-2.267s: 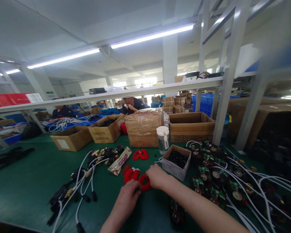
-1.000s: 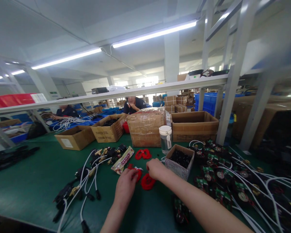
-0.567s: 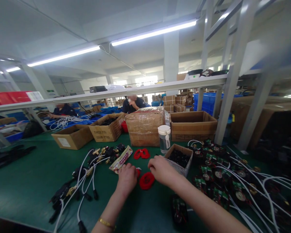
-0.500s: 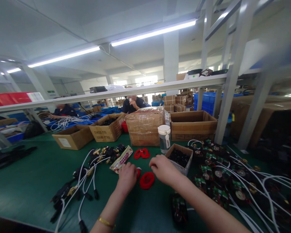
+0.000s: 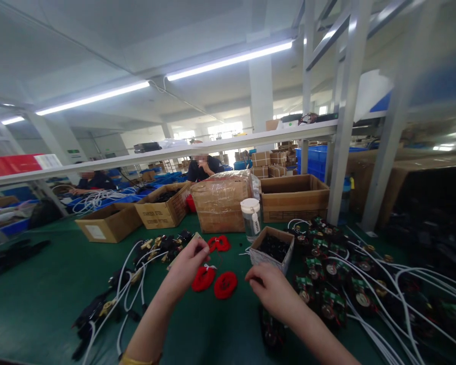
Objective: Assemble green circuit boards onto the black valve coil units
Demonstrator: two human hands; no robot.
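My left hand (image 5: 192,261) is raised over the left part of the work area, thumb and fingers drawn together. Whatever is between them, if anything, cannot be made out. Behind it, a snack packet (image 5: 196,235) is mostly covered. Beside and below that hand lie a red coil (image 5: 203,280) with a white tie and a second red coil (image 5: 226,285). A bow-shaped red bundle (image 5: 218,244) rests farther back. My right hand (image 5: 269,289) hovers in front of a small carton of black parts (image 5: 271,248), fingers loosely bent and slightly apart, with nothing visible in them.
Black and brass parts with white cables (image 5: 137,274) lie at left. Circuit-board assemblies (image 5: 330,274) with white cables spread at right. A lidded clear bottle (image 5: 251,220), a taped carton (image 5: 222,205) and open cartons (image 5: 294,203) stand behind. Beyond the shelf (image 5: 228,143) sit people.
My left hand has lifted off the tied red coil, uncovering it, and now blocks the packet. The right hand has moved down, nearer me, in front of the small carton. The view has shifted slightly.
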